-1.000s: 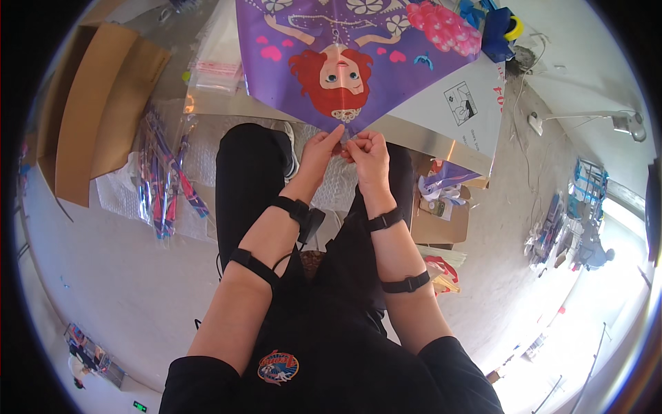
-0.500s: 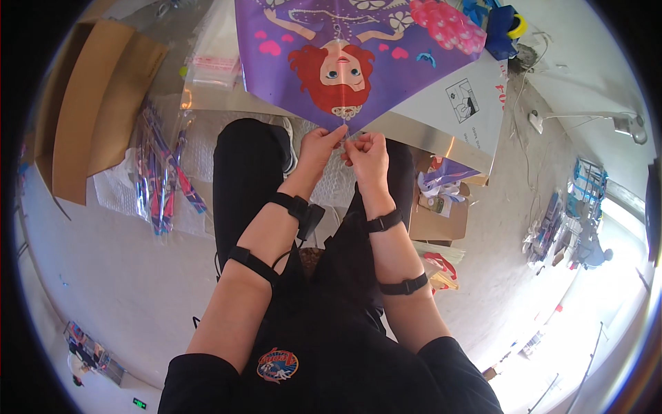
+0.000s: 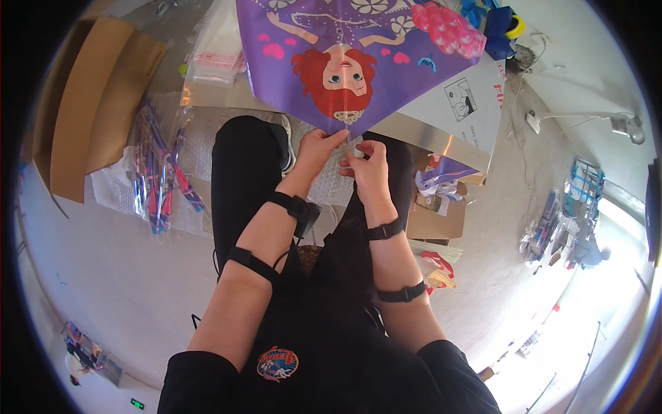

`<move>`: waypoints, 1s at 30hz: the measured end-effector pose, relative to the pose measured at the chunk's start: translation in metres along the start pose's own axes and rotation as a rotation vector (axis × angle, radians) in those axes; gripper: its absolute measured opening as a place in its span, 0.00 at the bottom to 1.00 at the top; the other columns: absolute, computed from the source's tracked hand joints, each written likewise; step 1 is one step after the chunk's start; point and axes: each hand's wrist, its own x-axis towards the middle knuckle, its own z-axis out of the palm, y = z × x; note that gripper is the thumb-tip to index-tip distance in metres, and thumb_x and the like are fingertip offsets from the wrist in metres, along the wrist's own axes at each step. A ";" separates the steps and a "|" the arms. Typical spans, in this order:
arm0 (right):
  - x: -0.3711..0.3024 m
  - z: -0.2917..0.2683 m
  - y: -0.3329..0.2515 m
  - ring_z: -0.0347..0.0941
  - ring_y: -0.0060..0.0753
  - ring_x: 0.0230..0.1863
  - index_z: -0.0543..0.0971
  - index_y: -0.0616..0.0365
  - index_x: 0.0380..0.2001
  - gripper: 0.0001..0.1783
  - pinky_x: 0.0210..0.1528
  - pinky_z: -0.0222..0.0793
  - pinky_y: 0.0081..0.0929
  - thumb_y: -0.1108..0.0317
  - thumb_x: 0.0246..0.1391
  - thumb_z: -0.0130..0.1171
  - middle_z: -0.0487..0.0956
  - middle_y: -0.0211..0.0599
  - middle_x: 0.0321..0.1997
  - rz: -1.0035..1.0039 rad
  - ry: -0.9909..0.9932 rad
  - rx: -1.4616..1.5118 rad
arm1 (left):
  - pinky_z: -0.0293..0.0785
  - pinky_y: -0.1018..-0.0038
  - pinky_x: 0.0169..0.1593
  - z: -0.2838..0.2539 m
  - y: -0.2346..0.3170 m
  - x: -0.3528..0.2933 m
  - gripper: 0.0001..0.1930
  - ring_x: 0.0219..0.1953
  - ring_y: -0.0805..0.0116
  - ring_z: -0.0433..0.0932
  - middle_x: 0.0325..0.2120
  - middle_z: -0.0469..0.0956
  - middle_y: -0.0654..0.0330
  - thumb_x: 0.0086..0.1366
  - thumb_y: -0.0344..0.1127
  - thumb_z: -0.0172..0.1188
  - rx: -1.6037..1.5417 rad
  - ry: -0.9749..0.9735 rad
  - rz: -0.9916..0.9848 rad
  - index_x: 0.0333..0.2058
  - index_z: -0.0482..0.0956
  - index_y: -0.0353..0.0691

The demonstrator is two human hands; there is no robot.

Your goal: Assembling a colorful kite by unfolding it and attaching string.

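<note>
A purple kite printed with a red-haired princess figure lies across the table, its pointed tip toward me. My left hand pinches that tip between thumb and fingers, just below the printed crown. Right beside it, a little nearer to me, my right hand has its fingers curled in with the thumb close to them. Whatever is between the right fingers, if anything, is too small to make out. Both hands are above the gap between my knees.
Under the kite is a table with a metallic edge. An open cardboard box stands at the left, near plastic-wrapped rods. Another box with purple and white items sits right of my knee. A blue tape dispenser is far right.
My right hand has drawn slightly down from the kite's tip, its fingers a little looser. My left hand keeps its pinch, and the kite has shifted slightly right.
</note>
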 end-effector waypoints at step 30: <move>0.012 0.002 0.007 0.75 0.28 0.22 0.75 0.64 0.32 0.08 0.25 0.74 0.21 0.68 0.59 0.55 0.78 0.38 0.26 0.241 -0.176 0.505 | 0.71 0.78 0.38 0.002 0.001 -0.005 0.13 0.33 0.75 0.76 0.30 0.78 0.61 0.55 0.33 0.66 -0.117 0.012 0.075 0.36 0.76 0.33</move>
